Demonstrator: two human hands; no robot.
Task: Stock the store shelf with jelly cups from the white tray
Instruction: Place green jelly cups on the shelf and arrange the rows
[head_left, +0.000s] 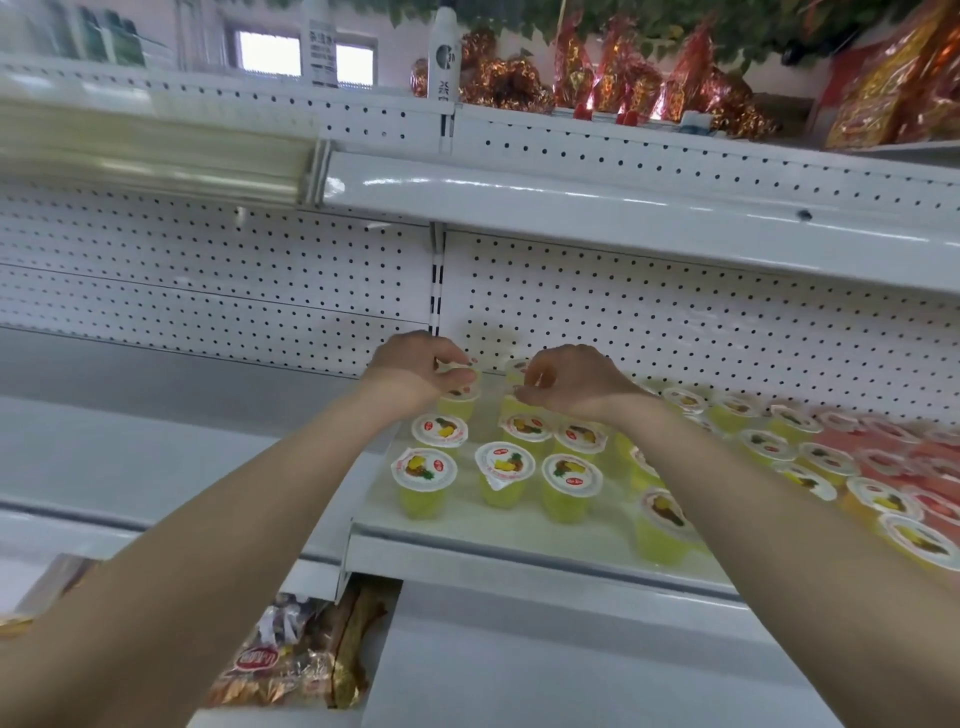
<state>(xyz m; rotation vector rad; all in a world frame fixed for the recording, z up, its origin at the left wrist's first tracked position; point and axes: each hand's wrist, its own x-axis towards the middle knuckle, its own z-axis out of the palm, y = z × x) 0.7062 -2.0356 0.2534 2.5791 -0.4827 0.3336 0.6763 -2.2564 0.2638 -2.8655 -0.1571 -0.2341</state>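
Pinching round, translucent jelly cups (457, 406)

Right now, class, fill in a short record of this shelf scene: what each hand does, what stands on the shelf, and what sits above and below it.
left hand: left hand grips a yellow jelly cup at the back of the shelf
right hand: right hand grips a second yellow cup beside it
shelf: upright yellow cups in rows
right end: pink cups
back wall: white pegboard
above: red and gold packets
below: snack bags
white tray: not in view
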